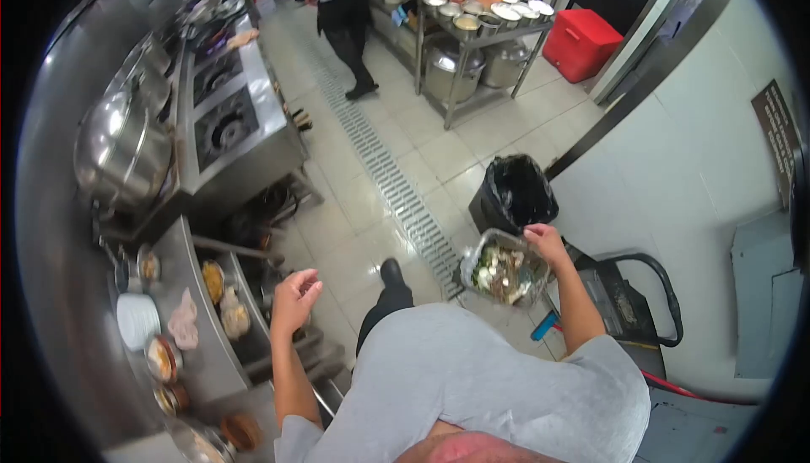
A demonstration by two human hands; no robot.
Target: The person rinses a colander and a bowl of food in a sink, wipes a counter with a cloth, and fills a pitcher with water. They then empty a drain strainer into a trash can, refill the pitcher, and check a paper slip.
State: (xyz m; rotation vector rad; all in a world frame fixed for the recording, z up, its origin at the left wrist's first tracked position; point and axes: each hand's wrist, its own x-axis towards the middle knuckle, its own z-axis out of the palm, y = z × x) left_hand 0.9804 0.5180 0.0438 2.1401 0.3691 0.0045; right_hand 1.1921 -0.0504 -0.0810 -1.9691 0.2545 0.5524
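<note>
My right hand (547, 242) pinches the rim of a clear plastic container (538, 290) at its far right corner. Food scraps (504, 271), pale and green bits among brown ones, fill the container. Just beyond it stands a black bin (515, 191) lined with a black bag, overlapped by the container's far edge in this view. On the other side of my body, my left hand (295, 298) hangs in the air with nothing in it, fingers loosely bent and thumb apart. It is nearest to the steel counter (215, 358) on the left.
White plates (137, 321), a pinkish cloth (184, 320) and small bowls line the left counter. Beyond it runs a stove (224, 121) with large pots. A floor drain (396, 180) crosses the tiles. A person (344, 20) stands ahead near a prep table (472, 29). A black cart (620, 294) is at right.
</note>
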